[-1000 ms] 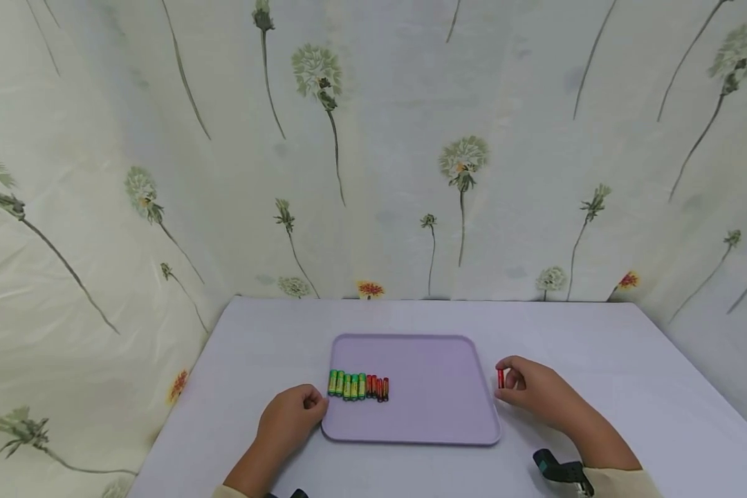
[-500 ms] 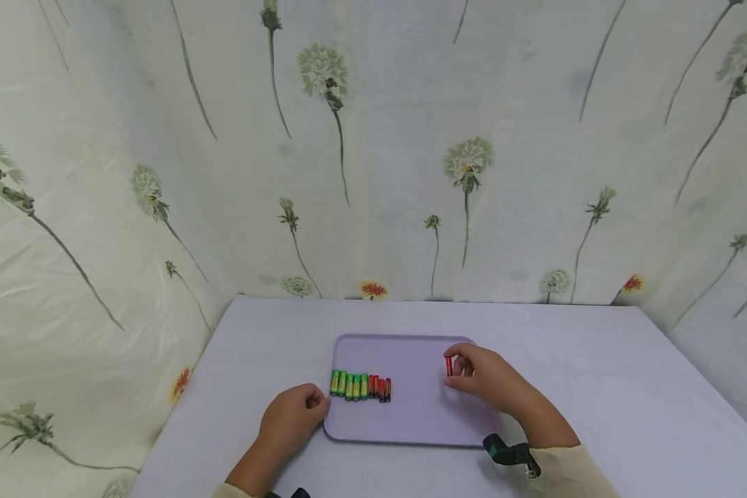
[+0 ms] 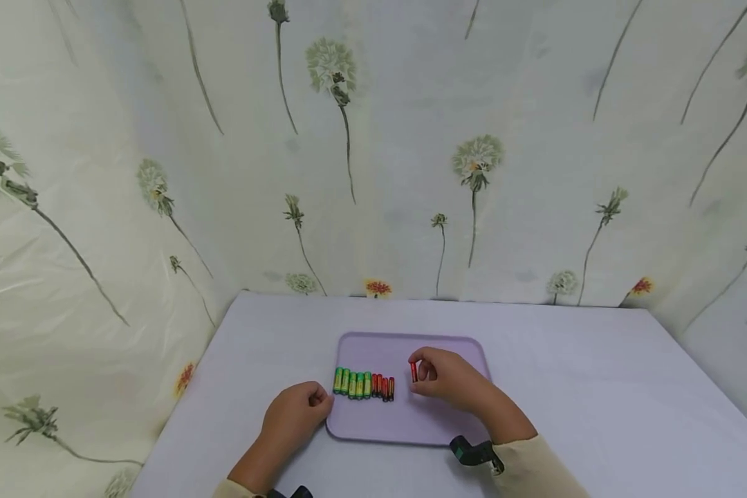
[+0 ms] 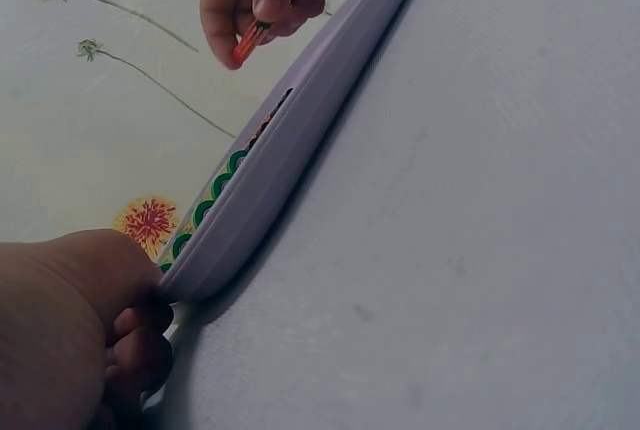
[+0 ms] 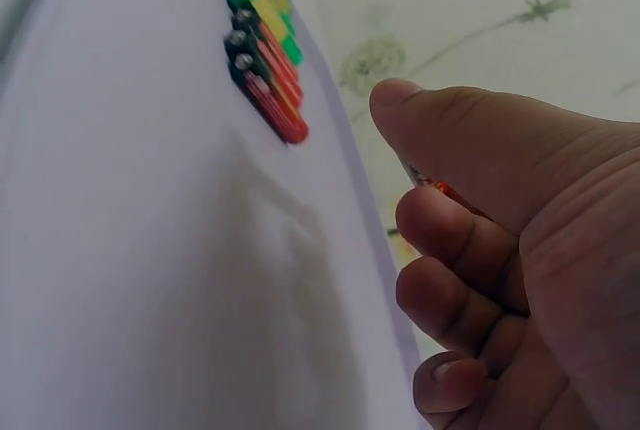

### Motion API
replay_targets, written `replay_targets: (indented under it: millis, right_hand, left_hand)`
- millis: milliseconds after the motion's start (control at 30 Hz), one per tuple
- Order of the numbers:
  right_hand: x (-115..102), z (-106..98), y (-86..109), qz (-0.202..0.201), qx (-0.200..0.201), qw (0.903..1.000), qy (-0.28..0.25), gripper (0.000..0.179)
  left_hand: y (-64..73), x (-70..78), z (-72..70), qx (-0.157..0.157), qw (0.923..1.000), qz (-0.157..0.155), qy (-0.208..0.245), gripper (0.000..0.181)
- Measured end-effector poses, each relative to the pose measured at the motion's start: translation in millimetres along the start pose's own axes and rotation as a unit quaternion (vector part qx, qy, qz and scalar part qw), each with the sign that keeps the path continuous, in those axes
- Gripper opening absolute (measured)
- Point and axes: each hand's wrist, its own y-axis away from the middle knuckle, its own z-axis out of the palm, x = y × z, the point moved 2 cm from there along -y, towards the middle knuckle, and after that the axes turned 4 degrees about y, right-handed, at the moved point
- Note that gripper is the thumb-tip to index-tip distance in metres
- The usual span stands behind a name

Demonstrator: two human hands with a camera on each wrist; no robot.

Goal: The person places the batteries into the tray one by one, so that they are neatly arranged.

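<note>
A lilac tray (image 3: 398,442) lies on the table and bears a side-by-side row of batteries. Several green-and-yellow batteries (image 3: 352,384) form the left part, and thinner red-and-black batteries (image 3: 383,387) continue it on the right. My right hand (image 3: 451,379) is above the tray, just right of the row, pinching one red battery (image 3: 413,371) upright between thumb and fingers. In the right wrist view the thumb mostly hides that battery. At the tray's left edge, my left hand (image 3: 294,415) holds the rim, its other fingers curled below in the left wrist view.
The white-covered table (image 3: 597,387) extends around the tray. A flower-printed curtain (image 3: 398,138) hangs behind it and at both sides. A black wrist device (image 3: 473,453) sits by the right sleeve.
My right hand has carried the red battery leftward from beyond the tray's right edge to over the tray, near the row. My left hand has stayed at the rim.
</note>
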Motion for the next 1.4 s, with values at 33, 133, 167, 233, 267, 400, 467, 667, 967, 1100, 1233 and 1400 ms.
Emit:
replay_targets:
  millis: [33,133,167,233,267,400,467,667,967,1100,1233,1400]
  right_hand:
    - [-3,3,-2.0,-0.003,-0.001,1.0000,0.001,0.042]
    - [-11,13,-7.7,-0.009,-0.009,0.9999,0.005,0.043]
    - [-13,16,-9.2,-0.011,-0.012,0.9999,0.006,0.043]
    - [-16,23,-11.9,-0.010,-0.015,0.9997,0.014,0.043]
    - [-18,25,-12.9,-0.009,-0.015,0.9997,0.017,0.042]
    - [-19,33,-15.5,0.004,-0.004,0.9995,0.032,0.041]
    - [-19,36,-15.7,0.009,-0.002,0.9994,0.033,0.041]
    - [-15,40,-13.5,0.009,-0.004,0.9996,0.025,0.040]
    - [-15,37,-7.9,0.009,-0.002,0.9998,0.020,0.040]
    - [-13,39,-8.0,0.001,-0.010,0.9995,0.030,0.041]
    - [-11,41,-7.9,-0.006,-0.012,0.9991,0.040,0.041]
    - [-12,41,-7.2,-0.007,-0.011,0.9990,0.042,0.039]
  left_hand:
    - [-0.2,0.5,-0.5,0.001,1.0000,-0.001,0.000,0.024]
    - [0.0,2.1,-1.2,-0.001,1.0000,-0.006,0.004,0.024]
    - [0.2,2.4,-1.1,-0.002,1.0000,-0.006,0.004,0.024]
    - [0.8,2.9,-0.7,-0.004,1.0000,-0.007,0.005,0.024]
    - [1.0,3.1,-0.4,-0.004,1.0000,-0.006,0.005,0.024]
    - [1.6,3.9,0.1,-0.002,1.0000,-0.004,0.003,0.024]
    - [1.8,4.1,0.1,-0.003,1.0000,-0.007,0.002,0.024]
    - [2.9,4.1,1.3,-0.011,0.9999,-0.007,0.003,0.024]
    - [2.2,4.3,1.3,-0.003,1.0000,0.003,0.003,0.023]
    - [2.8,3.8,0.8,-0.003,1.0000,-0.002,0.001,0.024]
    - [2.3,2.8,0.6,-0.003,1.0000,-0.004,-0.001,0.024]
    - [-0.4,1.4,0.6,0.000,1.0000,-0.006,-0.002,0.025]
